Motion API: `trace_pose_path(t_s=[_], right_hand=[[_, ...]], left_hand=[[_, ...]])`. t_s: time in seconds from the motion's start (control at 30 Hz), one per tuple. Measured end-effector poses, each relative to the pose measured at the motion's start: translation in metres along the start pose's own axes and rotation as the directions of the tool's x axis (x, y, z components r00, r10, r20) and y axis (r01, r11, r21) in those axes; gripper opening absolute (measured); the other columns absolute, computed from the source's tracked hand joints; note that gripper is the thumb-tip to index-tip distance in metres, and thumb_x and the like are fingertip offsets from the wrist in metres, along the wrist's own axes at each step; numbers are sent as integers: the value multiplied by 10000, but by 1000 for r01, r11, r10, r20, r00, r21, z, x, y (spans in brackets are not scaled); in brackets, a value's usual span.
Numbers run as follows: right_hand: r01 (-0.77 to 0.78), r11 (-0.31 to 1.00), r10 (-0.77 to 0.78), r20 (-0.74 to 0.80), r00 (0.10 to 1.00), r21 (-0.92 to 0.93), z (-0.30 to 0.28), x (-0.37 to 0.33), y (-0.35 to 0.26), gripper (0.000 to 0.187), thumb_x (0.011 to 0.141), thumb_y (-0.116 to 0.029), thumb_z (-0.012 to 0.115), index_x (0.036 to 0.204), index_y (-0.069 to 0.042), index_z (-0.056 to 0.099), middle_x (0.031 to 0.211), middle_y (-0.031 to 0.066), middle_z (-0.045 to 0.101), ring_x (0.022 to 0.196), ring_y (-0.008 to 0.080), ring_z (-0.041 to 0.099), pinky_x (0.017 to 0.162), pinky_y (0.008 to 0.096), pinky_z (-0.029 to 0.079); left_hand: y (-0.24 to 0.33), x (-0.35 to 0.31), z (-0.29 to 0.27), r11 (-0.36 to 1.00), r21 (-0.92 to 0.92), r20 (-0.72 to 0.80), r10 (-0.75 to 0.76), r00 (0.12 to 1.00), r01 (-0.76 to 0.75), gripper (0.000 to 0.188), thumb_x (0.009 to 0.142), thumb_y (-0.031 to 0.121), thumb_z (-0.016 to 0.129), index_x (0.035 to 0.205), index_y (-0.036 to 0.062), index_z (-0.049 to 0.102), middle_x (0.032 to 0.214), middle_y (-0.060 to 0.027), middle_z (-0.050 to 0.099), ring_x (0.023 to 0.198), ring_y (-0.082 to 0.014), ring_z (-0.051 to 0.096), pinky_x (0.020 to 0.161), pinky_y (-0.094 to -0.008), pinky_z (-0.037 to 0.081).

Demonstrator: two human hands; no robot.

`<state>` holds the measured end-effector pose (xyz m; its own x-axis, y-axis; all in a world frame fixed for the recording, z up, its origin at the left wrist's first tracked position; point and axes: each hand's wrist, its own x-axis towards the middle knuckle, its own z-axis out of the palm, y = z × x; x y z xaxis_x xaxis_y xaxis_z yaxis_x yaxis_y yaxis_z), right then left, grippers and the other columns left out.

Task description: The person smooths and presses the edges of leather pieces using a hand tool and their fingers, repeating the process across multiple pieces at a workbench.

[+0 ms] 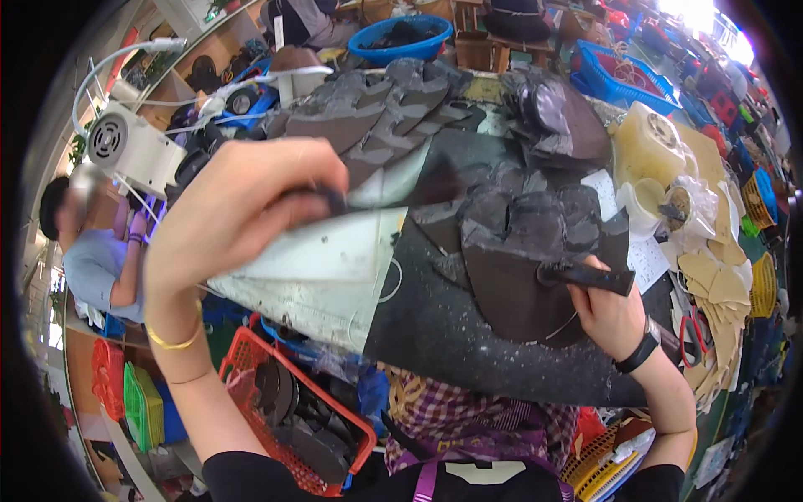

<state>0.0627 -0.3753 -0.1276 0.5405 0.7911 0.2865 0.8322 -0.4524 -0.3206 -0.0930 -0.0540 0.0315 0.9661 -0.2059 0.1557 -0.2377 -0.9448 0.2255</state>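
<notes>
My left hand point(242, 209) is raised over the white board point(322, 251) on the left of the table. Its fingers are closed around a small dark piece point(322, 199), blurred by motion, so its kind is unclear. My right hand point(615, 316) grips a short, dark, stick-like thing point(590, 277) above a pile of dark brown leather-like pieces point(523, 289) with grey edges. The pile rests on a black mat point(443, 343). Farther back lie overlapping rows of similar brown pieces point(343, 117), and a blurred dark flap point(439, 182) shows between board and pile.
A yellowish plastic container point(648, 142) and a white cup point(642, 205) stand at right, near tan scraps point(719, 280) and red-handled scissors point(693, 335). Below left is a red basket point(355, 418). Blue basins point(401, 40) and a white machine point(134, 142) stand farther off. A person point(104, 259) is at far left.
</notes>
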Motion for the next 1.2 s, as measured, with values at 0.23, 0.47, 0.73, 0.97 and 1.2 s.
trace_pose_path(t_s=[0.23, 0.47, 0.73, 0.97, 1.2], right_hand=[[60, 991, -58, -21, 998, 119, -29, 6, -37, 90, 820, -54, 613, 904, -23, 618, 779, 138, 555, 636, 312, 568, 566, 369, 440], [45, 895, -232, 377, 897, 443, -27, -30, -56, 165, 726, -15, 651, 859, -37, 556, 738, 99, 559, 681, 298, 609, 575, 370, 478], [192, 953, -285, 472, 834, 235, -11, -41, -66, 195, 794, -173, 592, 899, -50, 483, 728, 65, 448, 626, 212, 541, 530, 331, 448], [92, 965, -202, 475, 857, 244, -10, -36, -65, 172, 783, -186, 604, 845, -67, 496, 705, 60, 441, 596, 193, 533, 505, 324, 442], [-114, 929, -41, 406, 913, 351, -3, -31, -52, 219, 748, -145, 672, 867, -54, 512, 683, 98, 494, 580, 269, 582, 493, 370, 462]], left_hand=[[69, -34, 157, 264, -840, 493, 7, 870, 474, 248, 844, 86, 672, 1065, 39, 572, 1039, -20, 491, 793, -83, 449, 686, -244, 418], [91, -44, 231, 953, -301, -161, -93, 983, 41, 198, 739, 131, 723, 881, 50, 613, 856, -54, 564, 845, -235, 527, 708, -344, 379], [60, -11, 224, 907, -417, 72, 98, 993, -59, 196, 757, 131, 702, 929, 80, 623, 889, -24, 577, 878, -209, 538, 749, -345, 373], [34, 5, 231, 833, -468, 38, 353, 935, -295, 128, 764, 151, 686, 858, 81, 635, 859, -8, 594, 794, -177, 566, 671, -312, 426], [26, 1, 241, 796, -368, -125, 470, 874, -481, 159, 700, 126, 666, 845, 63, 656, 870, -21, 616, 712, -165, 549, 607, -291, 435]])
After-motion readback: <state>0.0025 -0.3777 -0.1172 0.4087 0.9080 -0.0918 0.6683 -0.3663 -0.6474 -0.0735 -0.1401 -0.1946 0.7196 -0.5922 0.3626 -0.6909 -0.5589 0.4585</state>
